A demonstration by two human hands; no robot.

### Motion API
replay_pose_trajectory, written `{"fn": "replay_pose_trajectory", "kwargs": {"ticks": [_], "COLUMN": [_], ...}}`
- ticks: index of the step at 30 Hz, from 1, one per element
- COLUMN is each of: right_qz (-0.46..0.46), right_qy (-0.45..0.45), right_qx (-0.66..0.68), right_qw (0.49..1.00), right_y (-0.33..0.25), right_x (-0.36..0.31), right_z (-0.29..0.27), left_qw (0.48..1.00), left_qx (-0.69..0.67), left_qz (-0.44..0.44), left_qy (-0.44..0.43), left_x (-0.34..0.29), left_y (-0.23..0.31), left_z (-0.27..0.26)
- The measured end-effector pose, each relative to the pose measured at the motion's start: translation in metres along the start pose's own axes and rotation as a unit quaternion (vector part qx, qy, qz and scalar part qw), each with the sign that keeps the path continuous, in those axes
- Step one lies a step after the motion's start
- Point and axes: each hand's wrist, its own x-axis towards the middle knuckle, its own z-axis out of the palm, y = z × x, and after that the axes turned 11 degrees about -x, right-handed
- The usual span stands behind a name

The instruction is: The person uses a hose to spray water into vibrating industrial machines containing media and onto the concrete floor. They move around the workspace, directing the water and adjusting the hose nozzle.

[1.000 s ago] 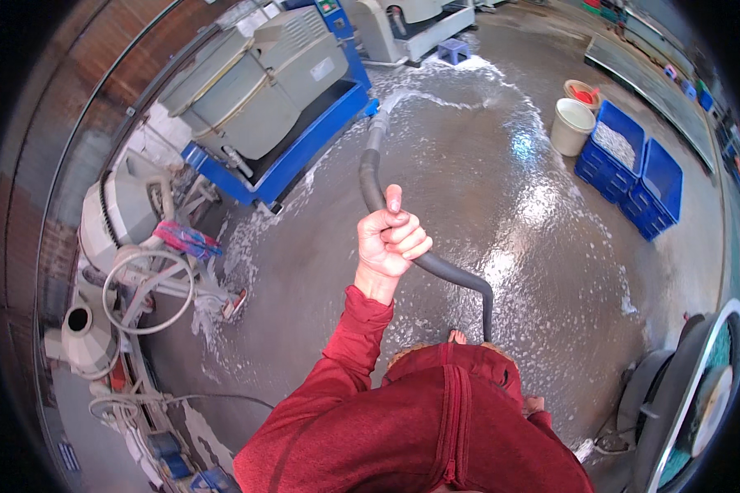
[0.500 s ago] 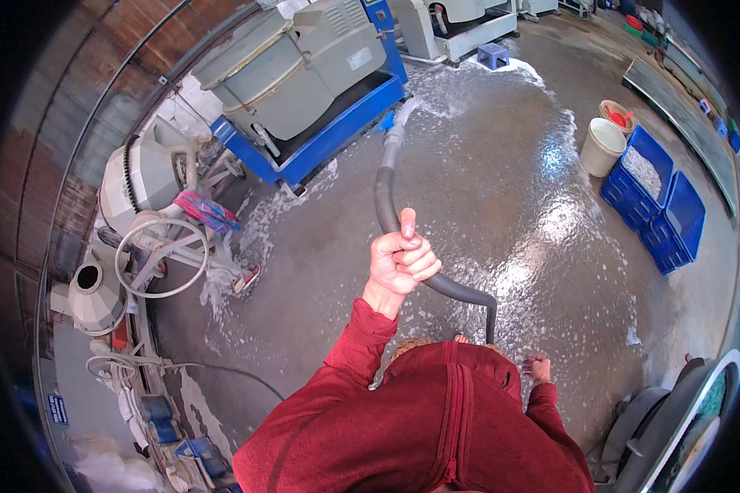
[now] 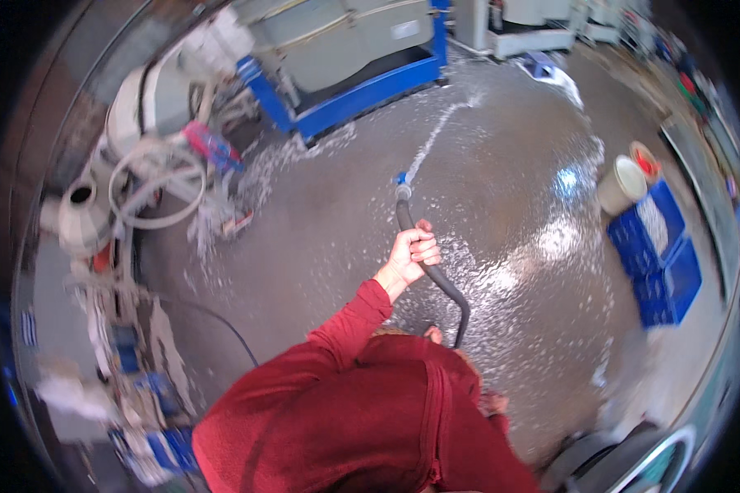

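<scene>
My left hand (image 3: 413, 249) is wrapped round a dark grey hose (image 3: 448, 289), held out in front of my body. The hose has a pale collar and a blue fitting (image 3: 402, 178) at its far end, and a thin stream of water shoots away from it over the wet concrete floor (image 3: 337, 214). Behind my hand the hose bends down and disappears behind my red jacket (image 3: 370, 411). Low beside my right hip, my right hand (image 3: 493, 403) is small and blurred, so its fingers cannot be made out.
A large grey machine on a blue frame (image 3: 370, 103) stands ahead; a drum machine with a handwheel (image 3: 158, 222) is at left. On the right are blue crates (image 3: 670, 283) and a white bucket (image 3: 622, 187). A small blue stool (image 3: 539, 66) stands far off; a round-rimmed machine (image 3: 633, 460) is near right.
My left hand has drawn the hose nearer and its tip has come back from the blue frame. The water now makes a longer, thinner stream. My view has shifted, and my right hand has blurred.
</scene>
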Motion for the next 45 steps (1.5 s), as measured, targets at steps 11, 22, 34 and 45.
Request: {"fn": "replay_pose_trajectory", "kwargs": {"ticks": [11, 22, 34, 45], "right_qz": [0.082, -0.097, -0.198, 0.174], "right_qy": [-0.036, -0.046, -0.279, -0.285], "right_qx": [-0.264, -0.419, -0.658, -0.624], "right_qw": [0.960, 0.901, 0.671, 0.706], "right_y": [-0.057, -0.180, -0.041, -0.108], "right_x": [-0.047, -0.005, -0.077, 0.003], "right_z": [0.093, 0.253, 0.559, 0.595], "left_qw": [0.987, 0.966, 0.970, 0.917], "left_qx": [-0.031, -0.029, 0.003, 0.150], "left_qz": [0.154, 0.250, 0.207, 0.353], "left_qy": [0.023, -0.056, -0.125, -0.111], "left_x": [-0.108, -0.296, -0.409, -0.422], "left_y": [0.074, 0.155, 0.195, 0.302], "left_z": [-0.032, -0.074, -0.115, -0.165]}}
